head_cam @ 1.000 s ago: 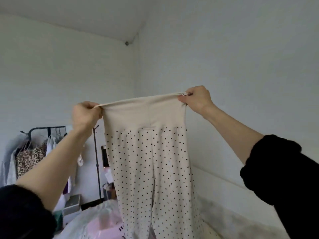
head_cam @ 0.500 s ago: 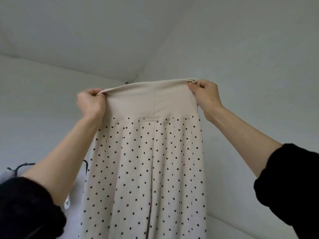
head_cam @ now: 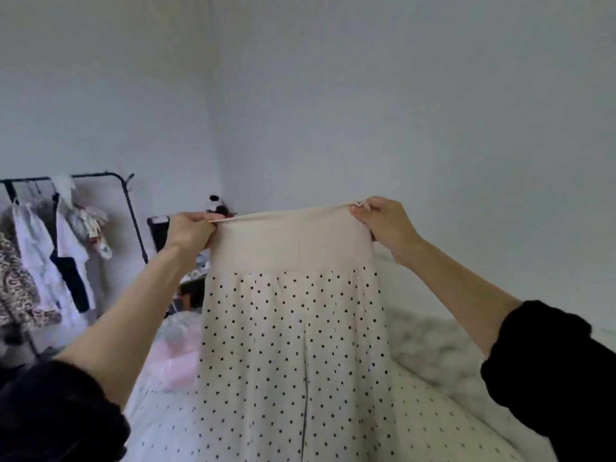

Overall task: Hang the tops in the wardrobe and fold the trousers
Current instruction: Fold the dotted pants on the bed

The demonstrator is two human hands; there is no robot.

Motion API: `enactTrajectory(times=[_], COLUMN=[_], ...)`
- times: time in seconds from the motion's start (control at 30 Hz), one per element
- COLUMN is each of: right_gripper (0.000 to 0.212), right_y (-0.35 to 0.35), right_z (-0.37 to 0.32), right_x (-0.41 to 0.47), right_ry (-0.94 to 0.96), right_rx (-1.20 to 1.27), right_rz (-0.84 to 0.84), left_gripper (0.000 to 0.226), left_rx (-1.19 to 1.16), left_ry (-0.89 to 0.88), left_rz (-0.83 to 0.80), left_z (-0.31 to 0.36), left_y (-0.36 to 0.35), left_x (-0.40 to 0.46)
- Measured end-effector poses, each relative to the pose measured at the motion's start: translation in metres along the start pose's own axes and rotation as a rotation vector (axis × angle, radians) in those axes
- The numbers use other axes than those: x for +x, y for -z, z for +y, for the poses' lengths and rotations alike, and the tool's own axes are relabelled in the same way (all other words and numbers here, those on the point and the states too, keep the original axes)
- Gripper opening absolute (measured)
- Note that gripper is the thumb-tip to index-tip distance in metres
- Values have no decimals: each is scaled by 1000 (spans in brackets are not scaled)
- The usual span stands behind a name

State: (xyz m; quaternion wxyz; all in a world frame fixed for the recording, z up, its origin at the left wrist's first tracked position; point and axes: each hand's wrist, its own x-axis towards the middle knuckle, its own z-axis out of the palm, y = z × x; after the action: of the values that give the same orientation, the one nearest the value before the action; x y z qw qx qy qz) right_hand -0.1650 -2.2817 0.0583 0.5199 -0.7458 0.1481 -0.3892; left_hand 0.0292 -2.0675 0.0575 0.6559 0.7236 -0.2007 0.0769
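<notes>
I hold up a pair of cream trousers with black dots point(head_cam: 293, 328) by the plain waistband, spread wide in front of me. My left hand point(head_cam: 190, 230) grips the band's left end. My right hand point(head_cam: 380, 225) pinches its right end. The legs hang straight down, and their lower ends reach a dotted cream cloth point(head_cam: 433, 428) lying below. Tops on hangers point(head_cam: 43, 258) hang from a black clothes rail point(head_cam: 100, 176) at the far left.
A pale pink bundle point(head_cam: 176, 355) lies behind the trousers on the left. A fluffy grey-white blanket point(head_cam: 433, 345) runs along the right wall. Dark items point(head_cam: 160, 228) stand in the room's corner past the rail.
My hands have come down with the trousers from high near the ceiling. The view has tilted down, so the rail and the bed show again.
</notes>
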Motion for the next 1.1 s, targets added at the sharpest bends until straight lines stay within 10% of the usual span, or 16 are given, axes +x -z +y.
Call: enactTrajectory(times=[0.47,1.1], right_gripper=[17,1], right_y=[20,14], right_z=[224,619], right_x=[-41,144], right_ry=[-374,-710], right_rx=[-76,43], right_rz=[-109,-42], left_gripper=[40,45], left_rx=[318,572], left_ry=[173,210], left_rz=[-119,55], left_z=[-198,-474], left_y=[-111,-397], left_x=[-46,56])
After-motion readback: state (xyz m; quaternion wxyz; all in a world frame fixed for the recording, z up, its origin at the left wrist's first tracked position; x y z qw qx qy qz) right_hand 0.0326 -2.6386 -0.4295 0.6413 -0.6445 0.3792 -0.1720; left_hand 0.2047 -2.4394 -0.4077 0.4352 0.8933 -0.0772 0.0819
